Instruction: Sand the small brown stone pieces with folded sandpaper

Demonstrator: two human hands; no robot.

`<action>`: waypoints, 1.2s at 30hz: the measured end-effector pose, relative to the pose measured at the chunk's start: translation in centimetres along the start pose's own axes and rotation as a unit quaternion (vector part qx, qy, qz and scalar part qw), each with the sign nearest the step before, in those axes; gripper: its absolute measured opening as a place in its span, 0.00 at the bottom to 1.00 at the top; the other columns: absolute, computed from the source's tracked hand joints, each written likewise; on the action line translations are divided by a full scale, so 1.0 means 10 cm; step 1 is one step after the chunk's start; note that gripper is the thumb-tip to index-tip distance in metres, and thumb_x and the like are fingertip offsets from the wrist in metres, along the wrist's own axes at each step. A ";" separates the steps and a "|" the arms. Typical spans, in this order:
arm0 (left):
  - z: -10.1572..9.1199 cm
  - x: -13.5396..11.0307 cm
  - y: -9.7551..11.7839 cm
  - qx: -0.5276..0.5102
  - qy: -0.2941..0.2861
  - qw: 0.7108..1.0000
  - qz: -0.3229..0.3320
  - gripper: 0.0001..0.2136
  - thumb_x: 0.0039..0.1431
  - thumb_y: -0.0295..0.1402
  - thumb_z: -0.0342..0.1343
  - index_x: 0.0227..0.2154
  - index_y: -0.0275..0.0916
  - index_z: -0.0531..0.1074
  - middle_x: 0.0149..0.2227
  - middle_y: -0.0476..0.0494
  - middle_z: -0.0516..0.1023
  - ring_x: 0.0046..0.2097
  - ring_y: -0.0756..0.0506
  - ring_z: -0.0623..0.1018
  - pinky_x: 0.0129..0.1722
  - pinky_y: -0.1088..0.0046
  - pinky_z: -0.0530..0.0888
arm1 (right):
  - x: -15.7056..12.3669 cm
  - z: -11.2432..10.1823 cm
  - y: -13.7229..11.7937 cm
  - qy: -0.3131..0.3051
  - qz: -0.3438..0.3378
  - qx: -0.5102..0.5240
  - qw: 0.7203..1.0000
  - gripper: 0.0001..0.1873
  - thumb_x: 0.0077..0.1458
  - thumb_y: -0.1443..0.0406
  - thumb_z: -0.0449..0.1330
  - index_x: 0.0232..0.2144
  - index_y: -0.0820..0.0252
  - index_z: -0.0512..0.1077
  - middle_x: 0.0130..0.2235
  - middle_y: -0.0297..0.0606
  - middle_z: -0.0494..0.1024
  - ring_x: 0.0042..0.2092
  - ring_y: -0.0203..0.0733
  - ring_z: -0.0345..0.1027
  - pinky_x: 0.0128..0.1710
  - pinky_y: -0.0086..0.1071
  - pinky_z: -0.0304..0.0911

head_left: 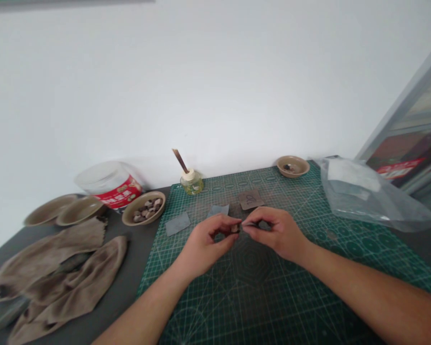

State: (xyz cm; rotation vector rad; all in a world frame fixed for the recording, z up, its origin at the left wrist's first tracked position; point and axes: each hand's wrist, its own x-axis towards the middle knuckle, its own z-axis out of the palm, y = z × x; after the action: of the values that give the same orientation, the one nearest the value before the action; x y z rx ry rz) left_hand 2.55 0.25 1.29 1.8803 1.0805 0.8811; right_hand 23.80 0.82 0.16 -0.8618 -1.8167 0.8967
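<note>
Over the green cutting mat point(215, 306), my left hand point(212, 243) pinches a small brownish bead-like piece point(235, 229) between thumb and fingertips; the fingers cover much of it. My right hand point(275, 232) faces it, with thumb and forefinger closed on a thin dark sheet point(250, 224) that looks like folded sandpaper. Its edge is at or very near the small piece; contact cannot be made out. Just behind the hands lie a brown sandpaper square point(250, 199) with dark handwriting and a grey-blue sheet point(218, 210). Another grey sheet point(177, 224) lies farther left.
At left, a bowl point(126, 218) holds several brown-and-pale pieces, near a red-labelled plastic tub point(109, 184), stacked-looking bowls point(39, 215) and a crumpled brown cloth point(93, 287). A jar with brushes or sticks point(192, 183), a small bowl point(293, 173) and a clear bag point(366, 196) stand behind.
</note>
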 end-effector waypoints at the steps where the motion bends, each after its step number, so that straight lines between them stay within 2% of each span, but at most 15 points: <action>1: 0.01 0.00 -0.01 -0.022 -0.001 1.000 -0.006 0.12 0.57 0.29 0.59 0.45 0.39 0.75 0.39 0.44 0.79 0.40 0.46 0.78 0.41 0.70 0.74 | 0.00 0.01 0.01 0.001 0.026 0.022 0.999 0.04 0.54 0.63 0.65 0.34 0.55 0.78 0.34 0.34 0.80 0.36 0.38 0.73 0.37 0.31 0.66; 3: 0.02 0.00 -0.03 -0.067 -0.001 0.997 -0.022 0.13 0.57 0.29 0.59 0.46 0.39 0.73 0.41 0.42 0.80 0.42 0.46 0.79 0.44 0.68 0.75 | 0.01 0.02 0.03 -0.008 0.073 0.069 0.995 0.07 0.54 0.61 0.65 0.35 0.56 0.78 0.32 0.34 0.80 0.32 0.37 0.71 0.32 0.29 0.65; 6: 0.03 -0.01 -0.03 -0.094 0.004 0.995 -0.039 0.11 0.55 0.30 0.61 0.42 0.37 0.73 0.38 0.42 0.81 0.40 0.46 0.80 0.41 0.68 0.76 | 0.01 0.04 0.05 -0.019 0.115 0.120 0.986 0.11 0.52 0.59 0.66 0.37 0.58 0.78 0.31 0.33 0.78 0.28 0.35 0.68 0.27 0.27 0.63; 11: 0.03 -0.01 -0.02 -0.070 0.001 0.997 -0.016 0.06 0.56 0.29 0.61 0.37 0.37 0.75 0.38 0.44 0.81 0.40 0.46 0.79 0.42 0.69 0.75 | 0.02 0.05 0.05 -0.035 0.136 0.158 0.977 0.11 0.51 0.60 0.66 0.36 0.59 0.78 0.30 0.33 0.78 0.28 0.34 0.68 0.27 0.27 0.63; 16: 0.02 -0.01 -0.04 -0.052 0.000 0.999 -0.001 0.04 0.56 0.28 0.60 0.35 0.37 0.75 0.37 0.45 0.80 0.40 0.46 0.79 0.42 0.70 0.74 | 0.04 0.05 0.09 -0.040 0.162 0.191 0.967 0.12 0.50 0.59 0.67 0.36 0.60 0.78 0.31 0.35 0.78 0.30 0.36 0.70 0.30 0.28 0.65; 20: 0.02 -0.02 -0.06 -0.040 -0.008 0.999 0.009 0.03 0.56 0.29 0.61 0.34 0.38 0.75 0.37 0.45 0.80 0.40 0.46 0.78 0.42 0.69 0.74 | 0.04 0.05 0.11 -0.057 0.183 0.211 0.959 0.12 0.50 0.59 0.67 0.35 0.61 0.78 0.29 0.34 0.76 0.29 0.34 0.68 0.28 0.27 0.63; 24: 0.02 -0.03 -0.07 -0.051 -0.020 0.998 0.015 0.03 0.56 0.29 0.61 0.34 0.38 0.74 0.37 0.44 0.79 0.40 0.46 0.78 0.42 0.68 0.74 | 0.03 0.06 0.12 -0.070 0.201 0.229 0.950 0.12 0.50 0.59 0.67 0.34 0.62 0.77 0.28 0.33 0.75 0.28 0.33 0.65 0.27 0.26 0.60; 32: 0.01 -0.02 -0.11 -0.112 -0.011 0.994 0.011 0.03 0.56 0.28 0.62 0.32 0.38 0.73 0.39 0.43 0.79 0.43 0.46 0.78 0.45 0.68 0.73 | 0.03 0.06 0.12 -0.040 0.191 0.249 0.949 0.10 0.51 0.60 0.67 0.33 0.62 0.78 0.31 0.34 0.77 0.31 0.35 0.68 0.32 0.27 0.62; 36: 0.02 -0.03 -0.11 -0.116 -0.011 0.993 0.014 0.03 0.56 0.28 0.62 0.32 0.38 0.73 0.38 0.44 0.79 0.42 0.46 0.78 0.44 0.68 0.73 | 0.03 0.05 0.10 -0.036 0.186 0.247 0.950 0.10 0.51 0.61 0.67 0.34 0.61 0.78 0.31 0.34 0.78 0.31 0.35 0.68 0.31 0.27 0.62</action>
State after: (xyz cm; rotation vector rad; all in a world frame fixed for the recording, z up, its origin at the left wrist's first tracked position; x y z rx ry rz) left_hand 2.18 0.34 0.21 1.7124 0.8987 0.9556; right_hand 23.45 1.48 -0.75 -0.8610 -1.4040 1.5611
